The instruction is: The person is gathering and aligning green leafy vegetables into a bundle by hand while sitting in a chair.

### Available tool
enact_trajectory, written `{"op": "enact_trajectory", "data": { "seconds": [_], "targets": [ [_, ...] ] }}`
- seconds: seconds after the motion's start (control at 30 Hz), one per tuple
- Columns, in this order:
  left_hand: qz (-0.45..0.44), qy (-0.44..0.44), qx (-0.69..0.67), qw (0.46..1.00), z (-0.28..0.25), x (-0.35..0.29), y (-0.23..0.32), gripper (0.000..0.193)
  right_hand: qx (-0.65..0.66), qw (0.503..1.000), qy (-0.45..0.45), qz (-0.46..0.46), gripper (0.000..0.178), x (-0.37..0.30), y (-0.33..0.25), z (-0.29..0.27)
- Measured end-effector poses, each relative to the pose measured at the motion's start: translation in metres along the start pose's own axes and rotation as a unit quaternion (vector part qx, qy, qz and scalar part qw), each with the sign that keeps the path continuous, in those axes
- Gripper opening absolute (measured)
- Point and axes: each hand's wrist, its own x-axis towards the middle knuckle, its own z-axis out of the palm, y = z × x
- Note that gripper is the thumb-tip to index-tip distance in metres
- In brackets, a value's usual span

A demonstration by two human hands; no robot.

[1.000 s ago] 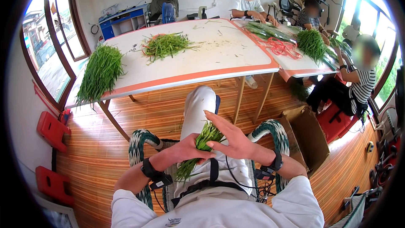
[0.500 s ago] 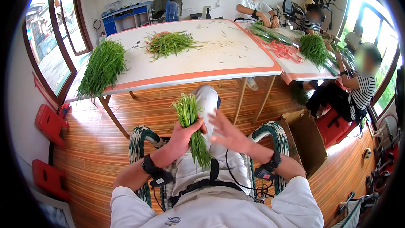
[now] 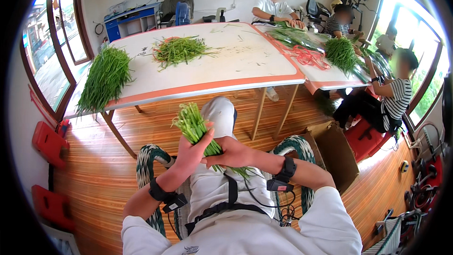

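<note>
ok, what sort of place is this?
Likely a workroom for handling fresh greens: a leafy green heap on the white table, pink ribbons farther right, and a co-worker on a red stool.

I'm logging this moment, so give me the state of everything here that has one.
Green bundle: held, tilted.
Left hand: closed around the bundle.
Right hand: closed on its lower part.
Left green pile: heaped, overhanging the table.
Middle green pile: loose, spread out.
Red ribbons: loose, tangled.
Cardboard box: open.
</note>
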Motion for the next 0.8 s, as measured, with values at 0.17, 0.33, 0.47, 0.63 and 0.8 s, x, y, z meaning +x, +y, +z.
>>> {"op": "enact_trajectory", "data": {
  "seconds": [0.17,0.33,0.47,0.63,0.8],
  "targets": [
    [-0.013,0.011,-0.053,0.998,0.001,0.003,0.004,0.02,-0.001,0.998,0.049,-0.036,0.02,0.004,0.009,0.0],
    [-0.022,0.006,-0.091,0.996,-0.007,0.01,-0.003,0.024,-0.081,0.977,0.164,-0.112,0.027,0.013,0.013,-0.017],
    [0.003,-0.057,-0.037,0.998,-0.008,0.012,0.0,0.039,-0.132,0.933,0.325,-0.077,0.031,0.01,0.003,-0.094],
    [-0.034,-0.074,0.002,0.997,-0.007,0.011,-0.01,0.039,-0.216,0.846,0.487,0.007,0.032,0.008,0.024,-0.241],
    [-0.075,-0.077,-0.006,0.994,-0.005,0.007,-0.009,0.037,-0.374,0.749,0.535,0.111,0.038,-0.005,0.028,-0.336]
  ]
}}
